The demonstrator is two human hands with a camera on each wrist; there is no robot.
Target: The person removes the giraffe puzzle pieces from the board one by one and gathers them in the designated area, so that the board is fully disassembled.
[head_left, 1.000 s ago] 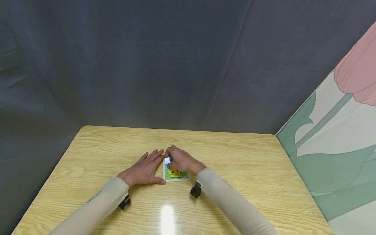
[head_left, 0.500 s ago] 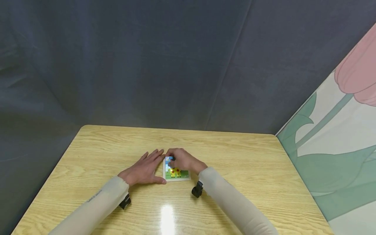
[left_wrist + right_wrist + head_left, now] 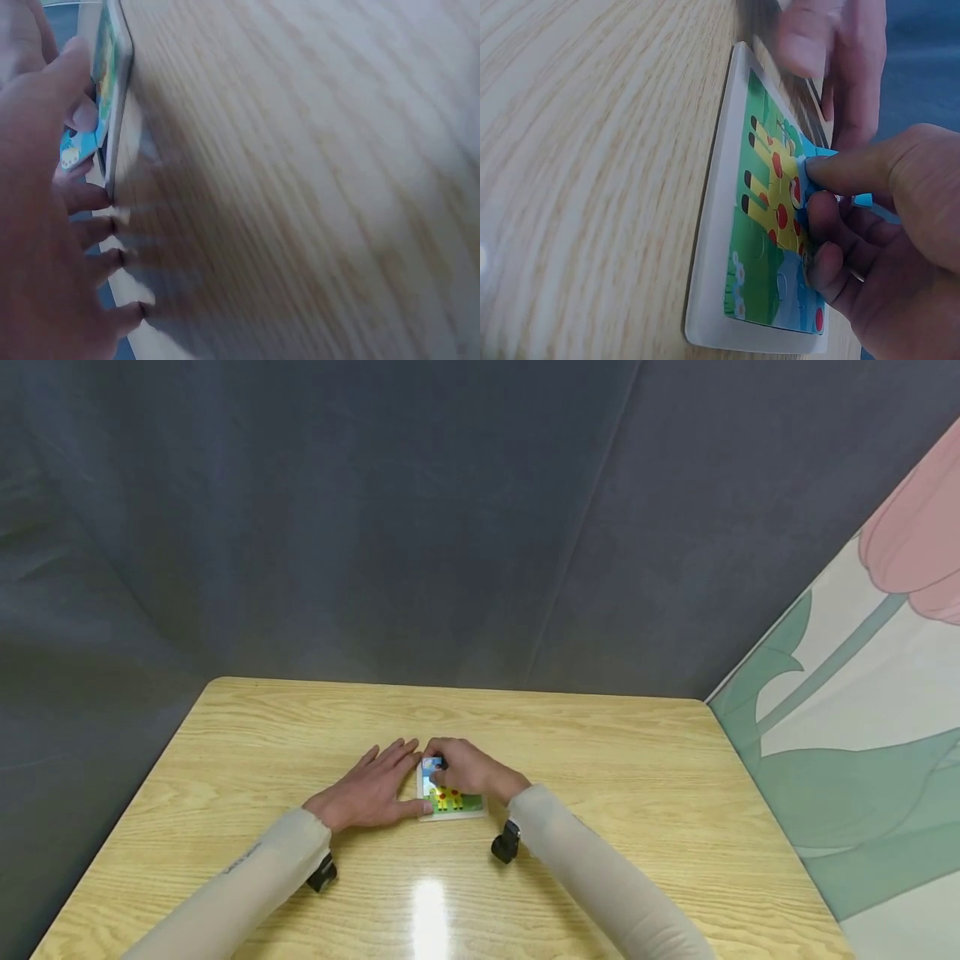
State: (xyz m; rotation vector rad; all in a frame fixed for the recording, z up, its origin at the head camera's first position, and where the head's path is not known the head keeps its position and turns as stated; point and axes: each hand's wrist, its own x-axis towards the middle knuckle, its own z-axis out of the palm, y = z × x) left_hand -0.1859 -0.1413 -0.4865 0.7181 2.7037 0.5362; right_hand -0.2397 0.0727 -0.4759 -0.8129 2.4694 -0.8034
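Note:
A small jigsaw puzzle with a yellow, red-spotted giraffe lies in a white tray on the table. My right hand reaches over its upper part and pinches a blue puzzle piece at the upper left corner. In the left wrist view that piece stands tilted up out of the tray. My left hand lies spread at the tray's left side, fingertips down on the table and thumb at the lower left corner. Part of the puzzle's upper right is hidden under my right hand.
The wooden table extends around the tray on all sides. A dark curtain hangs behind its far edge, and a flower-patterned cloth is along the right. Each wrist carries a black camera.
My right hand has shifted slightly at the upper left corner, uncovering more of the blue part of the picture. My left thumb has moved in onto the tray's lower left corner.

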